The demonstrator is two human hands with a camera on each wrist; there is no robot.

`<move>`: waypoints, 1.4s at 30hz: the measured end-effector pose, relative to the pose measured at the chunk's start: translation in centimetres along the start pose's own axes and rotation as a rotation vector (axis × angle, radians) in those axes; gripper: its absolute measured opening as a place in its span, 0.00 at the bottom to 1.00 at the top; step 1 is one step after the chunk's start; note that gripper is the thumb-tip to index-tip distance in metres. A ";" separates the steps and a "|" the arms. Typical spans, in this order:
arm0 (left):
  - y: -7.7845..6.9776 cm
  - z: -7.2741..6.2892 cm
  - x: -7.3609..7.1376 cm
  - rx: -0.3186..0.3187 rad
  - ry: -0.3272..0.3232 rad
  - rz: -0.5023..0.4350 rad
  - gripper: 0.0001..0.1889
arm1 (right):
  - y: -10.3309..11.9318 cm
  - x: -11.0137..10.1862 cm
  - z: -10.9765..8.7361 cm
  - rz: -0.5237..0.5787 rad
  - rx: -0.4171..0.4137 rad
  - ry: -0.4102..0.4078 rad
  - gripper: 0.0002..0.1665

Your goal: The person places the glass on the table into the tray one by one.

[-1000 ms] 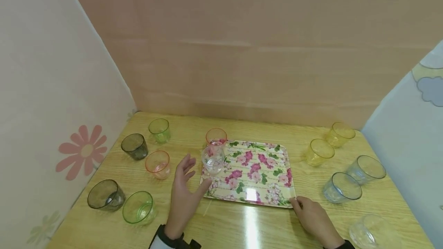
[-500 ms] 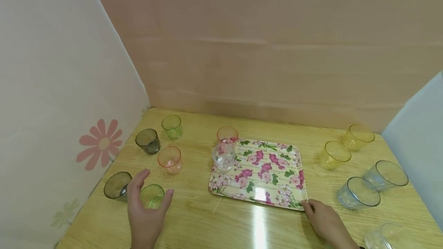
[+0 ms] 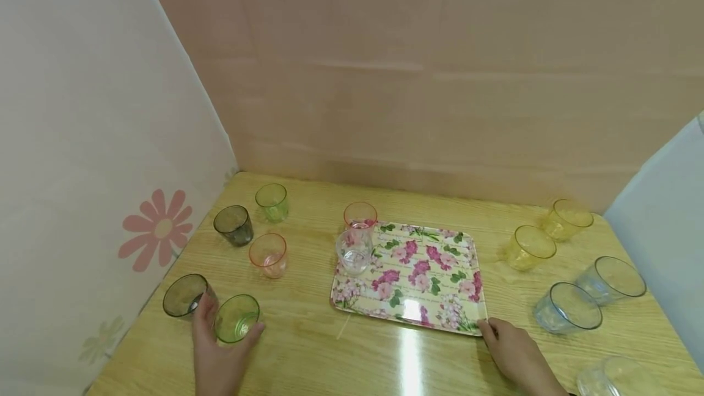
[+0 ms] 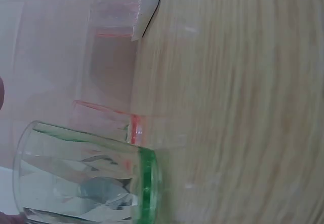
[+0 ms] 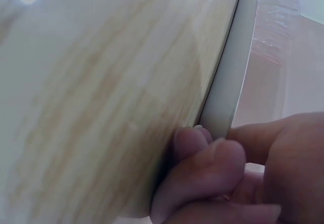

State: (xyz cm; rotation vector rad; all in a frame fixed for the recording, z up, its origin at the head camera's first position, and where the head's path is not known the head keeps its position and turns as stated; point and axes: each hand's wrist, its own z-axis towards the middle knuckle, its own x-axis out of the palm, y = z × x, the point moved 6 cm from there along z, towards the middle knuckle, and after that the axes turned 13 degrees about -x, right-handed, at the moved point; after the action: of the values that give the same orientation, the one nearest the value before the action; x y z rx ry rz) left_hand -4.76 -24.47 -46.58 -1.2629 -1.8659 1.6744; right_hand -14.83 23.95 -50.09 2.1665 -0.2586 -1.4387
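Observation:
My left hand [image 3: 219, 347] reaches around a green glass [image 3: 238, 319] at the front left, fingers on its left side and thumb on its right. The left wrist view shows that green glass [image 4: 91, 173] upright on the table, with a fingertip apart from its side. My right hand [image 3: 511, 344] pinches the near right corner of a floral tray [image 3: 407, 298]; in the right wrist view its thumb and curled fingers hold the tray's edge [image 5: 228, 92]. A clear glass [image 3: 354, 255] and a red-rimmed glass [image 3: 360, 220] stand at the tray's left side.
Around the left hand stand a dark glass [image 3: 187, 298], another dark glass [image 3: 235, 228], a red glass [image 3: 269, 258] and a second green glass [image 3: 273, 203]. On the right are yellow glasses [image 3: 528, 249], blue glasses [image 3: 566, 310] and a clear glass [image 3: 610, 377]. Walls enclose the table.
My left hand has moved from beside the clear glass on the tray leftward and down to around the front green glass. The right hand stays at the tray's corner. The head view has shifted slightly.

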 end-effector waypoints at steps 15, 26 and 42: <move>1.8 1.2 0.1 -0.053 0.102 0.121 0.52 | 0.3 0.1 -0.1 0.022 0.000 -0.012 0.22; 1.5 0.7 0.7 -0.036 0.118 0.088 0.49 | 0.2 -0.1 0.0 0.022 0.002 -0.014 0.21; -3.8 -1.3 8.0 0.164 0.329 -0.017 0.41 | 0.1 -0.1 -0.1 0.002 -0.001 -0.016 0.21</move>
State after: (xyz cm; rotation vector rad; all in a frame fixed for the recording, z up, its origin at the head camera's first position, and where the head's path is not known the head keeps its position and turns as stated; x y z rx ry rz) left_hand -9.69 -17.07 -45.19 -1.3540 -1.5121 1.4713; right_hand -14.81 23.99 -49.93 2.1543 -0.2656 -1.4555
